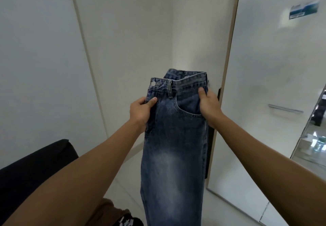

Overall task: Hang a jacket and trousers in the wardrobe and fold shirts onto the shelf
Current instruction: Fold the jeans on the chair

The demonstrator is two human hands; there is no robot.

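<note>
So both hands are out front holding a pair of blue jeans (173,137) up by the waist, right in the middle of the view, in front of a white wardrobe door (275,67) that stands open on the right with a pale wood-coloured edge. The left hand (141,110) has its grip pinching the fly side just under the waistband, thumb on the front of the denim and the rest of the fingers tucked behind where I can't see them. The right hand (209,104) has its grip clamped on the other side next to the front pocket, thumb pressed on the front, fingers wrapped round the back. The jeans look folded lengthwise, one leg over the other, and they hang straight down until the bottom of the frame cuts them off, so no hems visible. Denim is mid blue with faded lighter patches on the thigh, a metal button at the waistband and a belt loop beside it. Around it: plain white panels (44,58) behind and to the left, a long thin metal handle (285,108) on the door, and a blurry blue and white sticker (304,9) up high that I can't read. Far right edge has a mirror-like strip (312,137) with smeared reflections. Lower left there's something dark and soft-looking, maybe a seat (35,164), mostly hidden by the left forearm, and a bit of brown fabric (112,210) at the bottom
</note>
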